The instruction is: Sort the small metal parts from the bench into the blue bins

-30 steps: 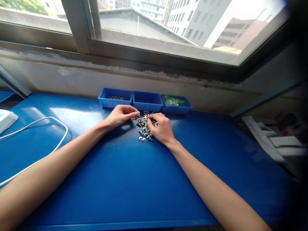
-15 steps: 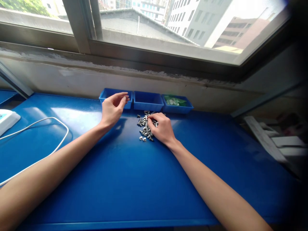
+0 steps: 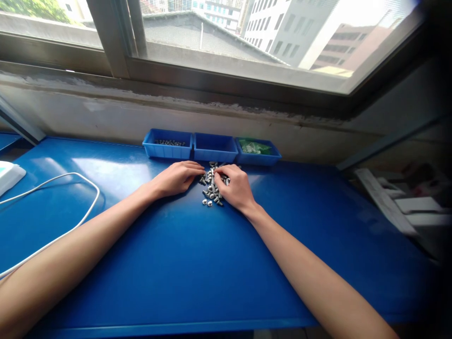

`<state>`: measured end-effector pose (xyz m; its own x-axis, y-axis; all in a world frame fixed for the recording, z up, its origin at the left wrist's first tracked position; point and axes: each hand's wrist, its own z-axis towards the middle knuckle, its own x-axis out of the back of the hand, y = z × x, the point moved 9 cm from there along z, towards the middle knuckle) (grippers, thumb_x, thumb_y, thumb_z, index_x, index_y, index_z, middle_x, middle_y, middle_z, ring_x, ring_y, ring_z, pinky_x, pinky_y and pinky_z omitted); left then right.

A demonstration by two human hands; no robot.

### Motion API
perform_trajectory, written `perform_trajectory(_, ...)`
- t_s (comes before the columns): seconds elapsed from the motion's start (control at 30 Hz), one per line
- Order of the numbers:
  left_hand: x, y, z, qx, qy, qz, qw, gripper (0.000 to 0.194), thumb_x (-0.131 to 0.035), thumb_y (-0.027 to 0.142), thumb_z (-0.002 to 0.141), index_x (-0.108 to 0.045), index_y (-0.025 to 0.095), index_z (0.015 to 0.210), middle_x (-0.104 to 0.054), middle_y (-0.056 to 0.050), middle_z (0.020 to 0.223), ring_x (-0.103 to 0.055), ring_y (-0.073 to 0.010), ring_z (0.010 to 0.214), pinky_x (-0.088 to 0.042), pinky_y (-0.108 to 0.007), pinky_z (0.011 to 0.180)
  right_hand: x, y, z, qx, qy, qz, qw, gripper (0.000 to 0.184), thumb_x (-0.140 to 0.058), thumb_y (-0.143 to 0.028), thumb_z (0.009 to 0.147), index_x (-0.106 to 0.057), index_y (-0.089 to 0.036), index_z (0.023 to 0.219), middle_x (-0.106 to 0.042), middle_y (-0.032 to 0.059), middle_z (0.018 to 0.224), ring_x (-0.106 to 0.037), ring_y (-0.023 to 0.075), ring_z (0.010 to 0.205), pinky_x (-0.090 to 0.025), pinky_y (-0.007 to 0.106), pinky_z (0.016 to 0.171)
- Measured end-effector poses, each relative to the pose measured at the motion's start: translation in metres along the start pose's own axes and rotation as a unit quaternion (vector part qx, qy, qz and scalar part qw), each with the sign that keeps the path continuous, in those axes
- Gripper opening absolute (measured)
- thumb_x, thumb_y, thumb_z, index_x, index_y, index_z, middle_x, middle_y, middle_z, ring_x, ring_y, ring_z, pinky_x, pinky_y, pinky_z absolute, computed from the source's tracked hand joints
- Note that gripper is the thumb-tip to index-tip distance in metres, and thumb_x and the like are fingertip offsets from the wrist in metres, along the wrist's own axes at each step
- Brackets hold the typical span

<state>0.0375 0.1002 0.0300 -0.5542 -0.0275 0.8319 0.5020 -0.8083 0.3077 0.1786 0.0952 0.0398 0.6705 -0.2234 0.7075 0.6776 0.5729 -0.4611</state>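
A pile of small silver screws (image 3: 211, 189) lies on the blue table (image 3: 197, 263) in front of three blue bins. My left hand (image 3: 178, 178) rests at the pile's left edge, its fingers together and the tips touching the screws. My right hand (image 3: 236, 186) lies on the pile's right side with the fingers curled in a pinch among the screws; what they grip is too small to see. The left bin (image 3: 168, 144) holds several dark screws. The middle bin (image 3: 215, 148) looks bare. The right bin (image 3: 257, 151) holds green-and-white packets.
A white cable (image 3: 67, 207) loops over the table's left part, beside a white device (image 3: 10, 174) at the left edge. The wall and window sill rise right behind the bins. Grey and white clutter (image 3: 406, 202) lies off the table's right side.
My left hand went up to the left bin and has come back down to the pile's left edge. My right hand stayed on the screws.
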Motion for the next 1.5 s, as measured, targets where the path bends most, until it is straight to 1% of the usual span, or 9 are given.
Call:
perform_trajectory(0.33, 0.016, -0.029, -0.006, 0.152, 0.115, -0.115, 0.975, 0.024, -0.064, 0.027, 0.088, -0.079, 0.019, 0.105, -0.078, -0.009, 0.106, -0.074, -0.0258, 0.097, -0.058, -0.037, 0.091, 0.001, -0.001, 0.0, 0.0, -0.001, 0.004, 1.0, 0.014, -0.058, -0.018, 0.09, -0.071, -0.021, 0.09, -0.075, 0.0059, 0.094, -0.066, 0.0238, 0.092, -0.051, 0.038, 0.087)
perform_trajectory(0.47, 0.014, -0.045, -0.011, 0.267, 0.162, -0.339, 0.887, 0.039, -0.077, 0.043, 0.08, -0.077, 0.015, 0.107, -0.078, -0.012, 0.106, -0.074, -0.027, 0.097, -0.059, -0.039, 0.093, 0.001, -0.001, 0.0, -0.003, -0.002, 0.004, 1.0, 0.013, -0.058, -0.018, 0.089, -0.071, -0.021, 0.089, -0.075, 0.0058, 0.093, -0.066, 0.0238, 0.092, -0.052, 0.038, 0.087)
perform_trajectory(0.53, 0.009, -0.046, -0.01, 0.282, 0.156, -0.428, 0.844, 0.049, -0.082, 0.047, 0.074, -0.076, 0.013, 0.108, -0.077, -0.014, 0.104, -0.074, -0.0274, 0.096, -0.059, -0.04, 0.093, 0.001, -0.001, 0.001, -0.006, 0.0, 0.003, 1.0, 0.013, -0.059, -0.019, 0.089, -0.071, -0.022, 0.088, -0.075, 0.0055, 0.092, -0.067, 0.024, 0.091, -0.052, 0.038, 0.087)
perform_trajectory(0.63, 0.006, -0.045, -0.008, 0.287, 0.15, -0.48, 0.815, 0.052, -0.085, 0.05, 0.07, -0.076, 0.013, 0.105, -0.078, -0.015, 0.099, -0.074, -0.0264, 0.093, -0.059, -0.039, 0.089, 0.001, -0.001, 0.001, -0.007, 0.0, 0.004, 1.0, 0.013, -0.059, -0.019, 0.089, -0.071, -0.022, 0.089, -0.076, 0.0055, 0.093, -0.067, 0.024, 0.092, -0.052, 0.038, 0.087)
perform_trajectory(0.8, 0.012, -0.049, -0.011, 0.294, 0.185, -0.465, 0.814, 0.048, -0.085, 0.048, 0.07, -0.076, 0.015, 0.104, -0.078, -0.012, 0.093, -0.074, -0.0223, 0.083, -0.059, -0.035, 0.08, 0.001, 0.0, 0.0, -0.004, 0.002, 0.0, 1.0, 0.013, -0.059, -0.019, 0.089, -0.071, -0.022, 0.089, -0.076, 0.0058, 0.092, -0.067, 0.0244, 0.091, -0.052, 0.039, 0.086)
perform_trajectory(1.0, 0.058, -0.071, -0.027, 0.303, 0.372, -0.356, 0.802, 0.033, -0.082, 0.04, 0.074, -0.075, 0.015, 0.094, -0.076, -0.007, 0.085, -0.074, -0.0214, 0.084, -0.06, -0.037, 0.087, 0.001, -0.001, 0.0, -0.001, 0.002, 0.008, 1.0, 0.013, -0.058, -0.019, 0.089, -0.071, -0.021, 0.088, -0.075, 0.0058, 0.093, -0.066, 0.0238, 0.091, -0.051, 0.038, 0.086)
perform_trajectory(1.13, 0.077, -0.076, -0.038, 0.304, 0.441, -0.305, 0.787, 0.023, -0.075, 0.036, 0.079, -0.071, 0.018, 0.093, -0.076, -0.005, 0.09, -0.074, -0.0196, 0.091, -0.059, -0.035, 0.092, 0.0, 0.0, 0.0, -0.005, -0.002, 0.006, 1.0, 0.013, -0.058, -0.02, 0.09, -0.071, -0.021, 0.088, -0.075, 0.0057, 0.093, -0.066, 0.0239, 0.091, -0.051, 0.038, 0.087)
perform_trajectory(1.33, 0.074, -0.06, -0.025, 0.283, 0.364, -0.253, 0.85, 0.02, -0.071, 0.033, 0.083, -0.072, 0.017, 0.095, -0.075, -0.005, 0.082, -0.073, -0.0174, 0.074, -0.061, -0.03, 0.074, 0.001, -0.001, 0.001, -0.003, 0.001, 0.007, 1.0, 0.013, -0.059, -0.018, 0.089, -0.071, -0.021, 0.088, -0.075, 0.0058, 0.092, -0.066, 0.0236, 0.091, -0.051, 0.037, 0.086)
perform_trajectory(1.5, 0.081, -0.062, -0.025, 0.292, 0.338, -0.182, 0.876, 0.02, -0.063, 0.03, 0.086, -0.074, 0.018, 0.098, -0.076, -0.005, 0.083, -0.073, -0.0163, 0.074, -0.059, -0.026, 0.068, 0.001, 0.0, 0.001, -0.003, 0.0, 0.011, 1.0, 0.012, -0.059, -0.018, 0.089, -0.071, -0.021, 0.088, -0.075, 0.0057, 0.092, -0.066, 0.0237, 0.091, -0.051, 0.037, 0.086)
